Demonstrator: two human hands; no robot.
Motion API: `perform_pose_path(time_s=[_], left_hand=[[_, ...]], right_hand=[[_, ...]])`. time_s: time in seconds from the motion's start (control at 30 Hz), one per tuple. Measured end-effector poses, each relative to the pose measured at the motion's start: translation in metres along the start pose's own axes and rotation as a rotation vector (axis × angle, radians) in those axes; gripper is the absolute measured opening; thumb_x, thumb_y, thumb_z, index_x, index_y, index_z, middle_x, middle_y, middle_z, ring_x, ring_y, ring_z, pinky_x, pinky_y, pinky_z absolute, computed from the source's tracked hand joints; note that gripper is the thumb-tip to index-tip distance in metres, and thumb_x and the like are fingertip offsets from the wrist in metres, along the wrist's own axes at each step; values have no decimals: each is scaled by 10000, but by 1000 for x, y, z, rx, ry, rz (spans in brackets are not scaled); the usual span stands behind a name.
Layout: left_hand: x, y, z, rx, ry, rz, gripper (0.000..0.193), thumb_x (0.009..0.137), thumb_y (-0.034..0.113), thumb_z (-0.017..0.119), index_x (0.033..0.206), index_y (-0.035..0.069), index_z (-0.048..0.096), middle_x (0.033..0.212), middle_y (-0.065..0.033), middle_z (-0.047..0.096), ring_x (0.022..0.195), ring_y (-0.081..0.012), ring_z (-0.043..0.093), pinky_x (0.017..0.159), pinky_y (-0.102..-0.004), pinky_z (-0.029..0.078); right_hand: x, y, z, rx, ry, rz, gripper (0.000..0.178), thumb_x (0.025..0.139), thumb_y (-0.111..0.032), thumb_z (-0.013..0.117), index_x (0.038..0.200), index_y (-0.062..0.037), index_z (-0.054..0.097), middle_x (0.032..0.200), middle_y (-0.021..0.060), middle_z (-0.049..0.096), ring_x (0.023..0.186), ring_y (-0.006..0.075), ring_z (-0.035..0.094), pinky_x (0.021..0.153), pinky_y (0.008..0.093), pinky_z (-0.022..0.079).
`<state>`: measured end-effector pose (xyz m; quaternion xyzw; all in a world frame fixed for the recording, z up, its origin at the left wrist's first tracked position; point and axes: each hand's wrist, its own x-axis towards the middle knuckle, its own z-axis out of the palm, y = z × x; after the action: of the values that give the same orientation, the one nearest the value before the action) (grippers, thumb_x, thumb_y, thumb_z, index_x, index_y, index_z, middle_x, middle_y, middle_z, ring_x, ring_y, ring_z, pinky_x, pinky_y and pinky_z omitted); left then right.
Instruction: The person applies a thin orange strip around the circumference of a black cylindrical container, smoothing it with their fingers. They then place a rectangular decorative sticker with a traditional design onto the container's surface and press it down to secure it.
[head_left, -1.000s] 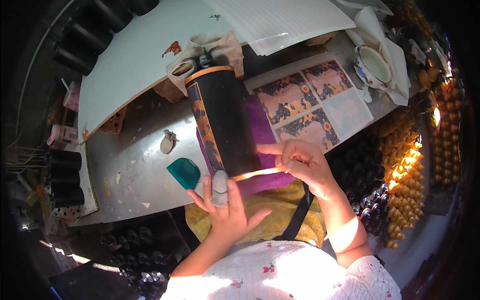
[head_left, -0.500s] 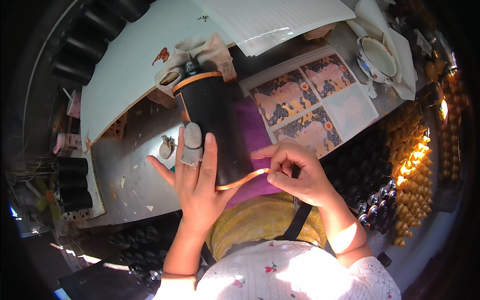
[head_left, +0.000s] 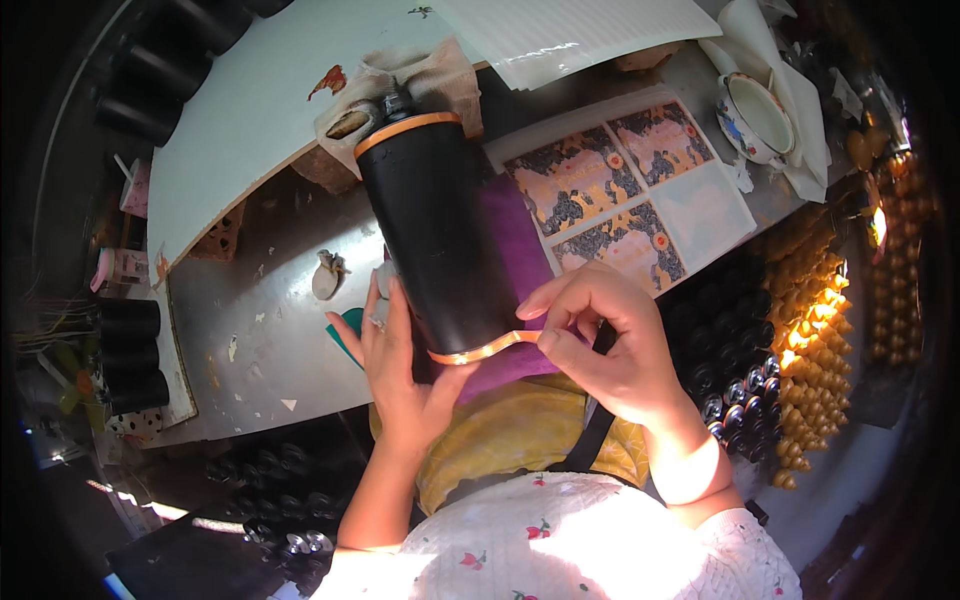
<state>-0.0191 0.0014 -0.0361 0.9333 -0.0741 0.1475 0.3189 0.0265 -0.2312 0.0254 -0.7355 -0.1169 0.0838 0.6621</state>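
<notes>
A black cylindrical bottle [head_left: 430, 220] lies lengthwise in front of me, with its narrow neck pointing away. One orange band circles its far shoulder. Along its near end runs a shiny orange-gold strip [head_left: 483, 350], part of it against the rim and its end lifted off to the right. My right hand [head_left: 605, 345] is closed, pinching that lifted end between thumb and fingers. My left hand [head_left: 408, 375] curves round the bottle's lower left side, thumb by the near rim. A small pale grey cloth pad [head_left: 384, 280], mostly hidden, is tucked among its fingers.
White cloth [head_left: 450, 85] lies round the bottle's neck, and purple cloth [head_left: 510, 230] beneath the bottle. Printed patterned sheets [head_left: 580, 180] lie to the right, near an enamel bowl [head_left: 757, 118]. A tied pouch [head_left: 327, 276] sits left. Black cylinders [head_left: 130, 350] and golden pieces [head_left: 815, 350] stand around.
The bottle has turned, and the orange-edged panel on its left side is out of sight. My left fingers have moved from on top of the bottle to its left side. The right hand keeps its pinch.
</notes>
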Motion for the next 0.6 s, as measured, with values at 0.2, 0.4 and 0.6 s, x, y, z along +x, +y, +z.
perform_pose_path(time_s=[0.2, 0.4, 0.6], left_hand=[[-66, 7, 22, -104, 53, 27, 1042, 821, 456, 745, 1565, -82, 252, 1493, -262, 464, 1421, -486, 365, 1181, -656, -70], [-65, 15, 18, -125, -23, 18, 1101, 796, 478, 775, 1578, -66, 223, 1530, -287, 392, 1445, -528, 284, 1155, -690, -88], [-60, 18, 14, -72, -79, 43, 1094, 813, 446, 739, 1566, -108, 171, 1543, -285, 380, 1478, -444, 289, 1171, -681, -92]], right_hand=[[6, -47, 18, -121, -130, -215, 132, 777, -43, 761, 813, -66, 636, 916, 67, 746, 746, 202, 638, 706, 309, 479], [3, -44, 14, -135, -31, -220, 97, 794, -29, 725, 826, -49, 635, 1002, 118, 763, 657, 79, 498, 626, 243, 393], [-21, -12, 4, 61, 95, 115, 97, 892, -7, 651, 842, -35, 572, 1039, 129, 761, 638, -12, 434, 577, 175, 340]])
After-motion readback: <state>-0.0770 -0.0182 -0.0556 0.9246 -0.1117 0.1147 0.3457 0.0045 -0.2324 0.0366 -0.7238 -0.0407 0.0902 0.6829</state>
